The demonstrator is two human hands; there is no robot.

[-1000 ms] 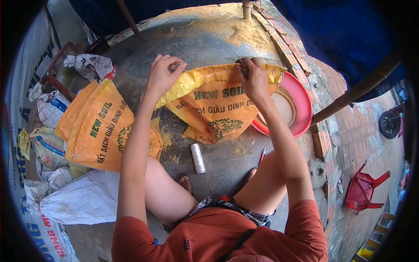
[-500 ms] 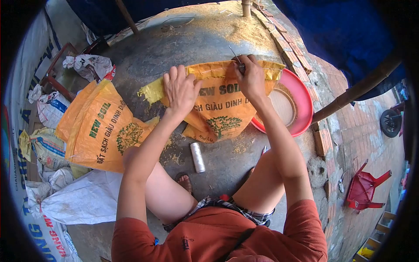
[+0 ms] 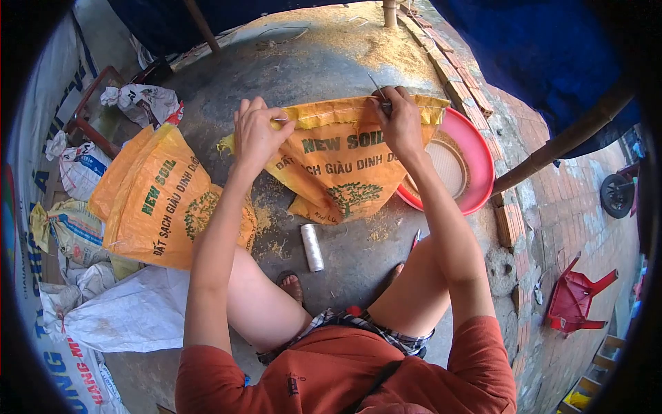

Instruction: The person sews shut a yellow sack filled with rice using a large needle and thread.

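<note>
My left hand (image 3: 256, 134) is pinching the folded top edge of the orange sack (image 3: 345, 169), which is standing on the concrete floor (image 3: 303, 69) before my knees. The seam is running left to right, mouth upward. My right hand (image 3: 400, 124) is gripping the needle (image 3: 378, 88), tip pointing up. I judge the sewing is partly done, with the right end remaining.

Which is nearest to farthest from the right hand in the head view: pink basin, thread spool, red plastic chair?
From the right hand:
1. Pink basin, just right of the hand, partly under the sack.
2. Thread spool, on the ground between the knees.
3. Red plastic chair, tipped over at far right.
</note>
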